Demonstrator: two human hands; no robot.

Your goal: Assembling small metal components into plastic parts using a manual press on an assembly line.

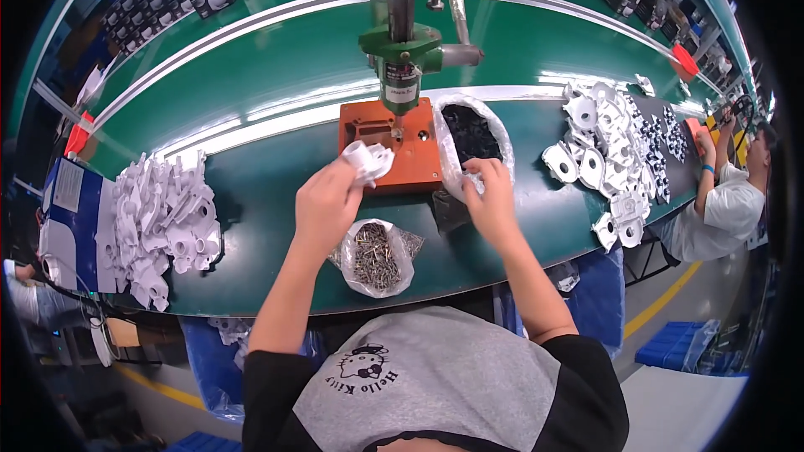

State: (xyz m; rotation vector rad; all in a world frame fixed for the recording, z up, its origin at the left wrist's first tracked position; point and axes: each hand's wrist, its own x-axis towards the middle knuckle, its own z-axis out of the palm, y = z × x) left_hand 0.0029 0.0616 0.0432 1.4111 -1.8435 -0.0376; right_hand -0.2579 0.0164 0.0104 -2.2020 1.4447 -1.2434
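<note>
While the left hand (pixel 328 199) pinches a white part (pixel 366 164) at the near-left corner of the orange fixture (pixel 419 174), the right hand (pixel 492 201) sits at the near rim of the clear bag (pixel 503 144) of black parts (pixel 469 132); its fingertips are poorly seen, so can't tell if they grip anything. Step in hand looks like picking a small part, white one held ready. Next move likely calls for a clean pinch on a single black part, then lining it up with the white one by the fixture, below the green press head (pixel 400 88). Open bag of screws (pixel 377 261) on the tabletop (pixel 260 222), between the forearms; white part piles at left (pixel 167 222) and right (pixel 599 130).
</note>
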